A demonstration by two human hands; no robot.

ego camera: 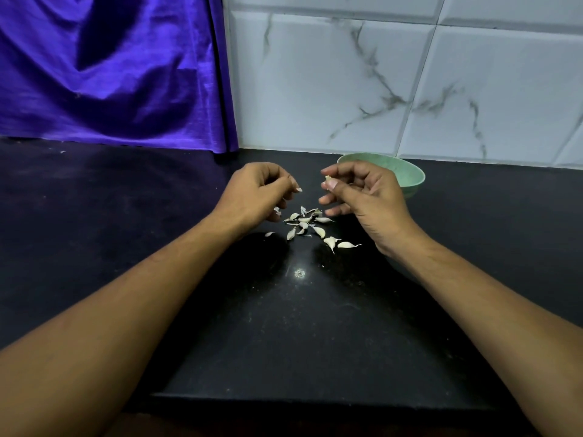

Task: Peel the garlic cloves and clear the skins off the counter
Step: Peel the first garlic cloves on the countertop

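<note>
Nearest the camera, the black speckled stone counter (299, 326) is running under both bare forearms. Further in, a loose pile of small white garlic cloves and papery skins (307, 223) is lying on it, sitting between and just below the two hands. The left hand (255, 192) is hovering over the pile's left edge with its fingers curling in. There's a pale fleck at the tips, and I honestly can't tell if that's skin or a nail. The right hand (369, 197) is pinching a single garlic clove (327, 178) between thumb and forefinger. Right behind it a pale green round bowl (410, 175) is sitting, its contents mostly hidden. White marble-veined wall tiles (347, 89) and a shiny purple curtain (110, 74) are closing off the back.
</note>
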